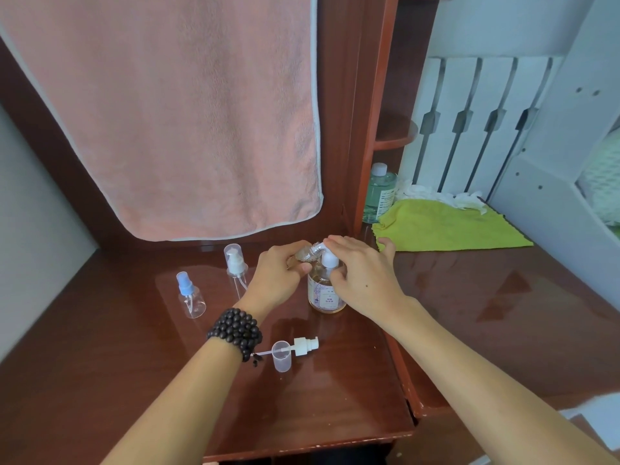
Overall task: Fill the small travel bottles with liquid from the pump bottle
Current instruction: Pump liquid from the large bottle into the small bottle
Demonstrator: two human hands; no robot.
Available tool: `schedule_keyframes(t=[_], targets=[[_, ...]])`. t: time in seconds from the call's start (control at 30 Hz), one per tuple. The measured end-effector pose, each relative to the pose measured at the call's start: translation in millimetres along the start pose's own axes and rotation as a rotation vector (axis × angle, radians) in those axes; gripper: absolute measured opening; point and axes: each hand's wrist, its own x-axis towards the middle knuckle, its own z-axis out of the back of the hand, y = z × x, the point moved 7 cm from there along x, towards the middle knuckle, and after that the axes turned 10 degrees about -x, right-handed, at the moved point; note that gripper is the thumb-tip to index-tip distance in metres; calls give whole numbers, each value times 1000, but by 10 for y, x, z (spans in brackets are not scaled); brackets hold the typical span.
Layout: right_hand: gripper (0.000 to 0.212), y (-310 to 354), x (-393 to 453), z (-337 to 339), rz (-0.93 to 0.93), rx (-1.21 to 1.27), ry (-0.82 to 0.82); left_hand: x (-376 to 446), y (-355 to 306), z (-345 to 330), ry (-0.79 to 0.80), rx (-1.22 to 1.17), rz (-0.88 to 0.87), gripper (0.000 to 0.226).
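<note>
A clear pump bottle [324,293] with a white pump head and pale liquid stands on the brown desk [134,380]. My right hand [362,273] lies over its pump head, fingers on top. My left hand [280,273] grips a small clear travel bottle [307,254], tilted with its open neck against the pump nozzle. To the left stand a small spray bottle with a blue top [189,295] and a capped white-pump travel bottle [236,265]. A removed white pump top [303,345] and a clear cap [281,356] lie near my left wrist.
A pink towel [174,112] hangs behind the desk. At the right lie a yellow-green cloth [446,226], crumpled white tissue [446,196] and a green-liquid bottle with a white cap [379,193] beside a wooden shelf post. The desk's front edge runs close below my forearms.
</note>
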Motion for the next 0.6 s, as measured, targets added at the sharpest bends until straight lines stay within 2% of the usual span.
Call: schedule_keyframes(t=[0.6], targets=[[56,-23,69,110,6,17,98,-26,-55,80,-88,-115,34,29]])
